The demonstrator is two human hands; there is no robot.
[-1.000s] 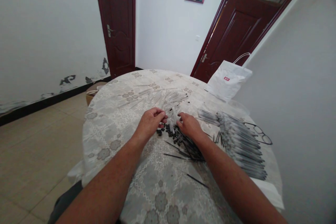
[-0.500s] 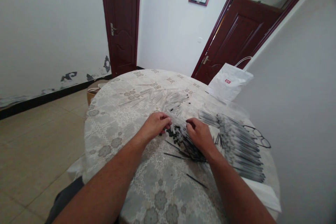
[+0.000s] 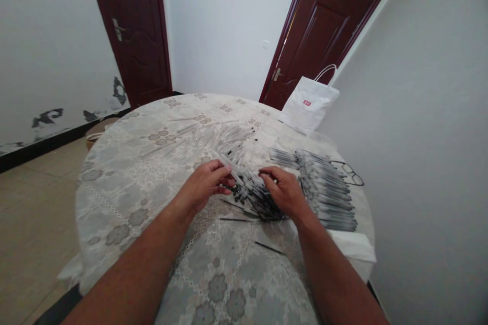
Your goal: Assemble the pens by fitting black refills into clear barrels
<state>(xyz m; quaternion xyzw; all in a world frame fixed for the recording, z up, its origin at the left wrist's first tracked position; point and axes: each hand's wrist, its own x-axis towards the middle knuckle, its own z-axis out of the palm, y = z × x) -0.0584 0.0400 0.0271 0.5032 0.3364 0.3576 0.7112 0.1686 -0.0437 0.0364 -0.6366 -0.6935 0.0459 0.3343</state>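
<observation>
My left hand [image 3: 211, 181] is closed at the fingertips on a clear pen barrel [image 3: 227, 162], which slants over the pile in front of me. Thumb and fingers of my right hand [image 3: 281, 189] are pinched together above the right side of that pile; what they hold is too small to make out. Between and below both hands lies a heap of black-tipped pen parts [image 3: 263, 204], partly covered by my right hand. A loose black stick, like a refill [image 3: 270, 248], rests nearer to me. Farther back, clear barrels [image 3: 206, 134] are scattered across the patterned tablecloth [image 3: 125, 188].
Rows of clear pens with dark ends [image 3: 330, 190] are stacked on the right, with eyeglasses [image 3: 348, 172] beyond them. A white paper bag [image 3: 310, 104] stands at the back right. Folded white material [image 3: 353, 246] lies at the right edge, near the wall.
The view has swung, so everything sits farther left and slightly higher. The clear barrel at my left fingertips now shows plainly. My right hand stays pinched over the heap.
</observation>
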